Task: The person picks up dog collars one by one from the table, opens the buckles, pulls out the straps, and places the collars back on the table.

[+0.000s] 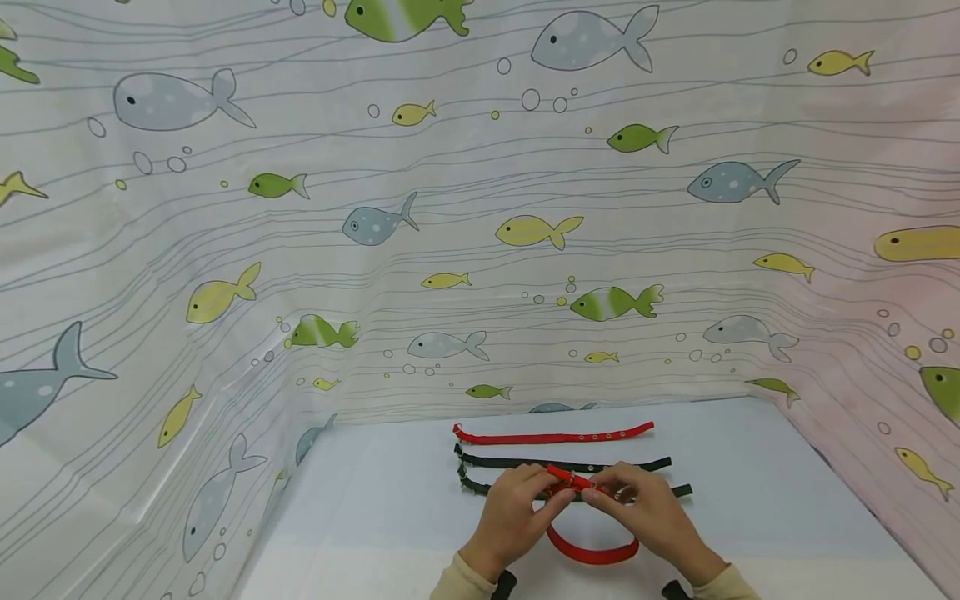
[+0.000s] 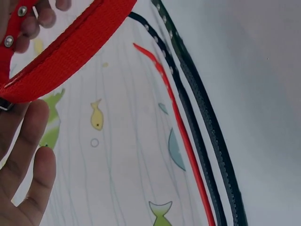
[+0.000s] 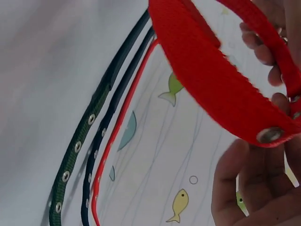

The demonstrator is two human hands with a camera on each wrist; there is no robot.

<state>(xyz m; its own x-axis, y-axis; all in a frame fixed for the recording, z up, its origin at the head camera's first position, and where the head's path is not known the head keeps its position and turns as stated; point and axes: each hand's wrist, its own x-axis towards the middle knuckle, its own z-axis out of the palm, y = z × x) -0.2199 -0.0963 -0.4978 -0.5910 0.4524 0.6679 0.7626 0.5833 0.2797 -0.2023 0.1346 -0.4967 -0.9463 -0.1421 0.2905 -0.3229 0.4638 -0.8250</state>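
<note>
A red collar is bent into a loop above the white table, its lower curve hanging toward me. My left hand pinches its strap on the left of the overlapped part. From the other side my right hand pinches the same strap, the two thumbs close together. In the left wrist view, a bit of metal buckle shows beside the left fingers, and metal eyelets dot the strap above. The right wrist view shows an eyelet near the right fingers. The fingers hide most of the join.
Behind the hands, three collars lie stretched out side by side on the white table: a red one, a black one and a dark green one, partly covered by the hands. A fish-patterned sheet stands around the back and sides.
</note>
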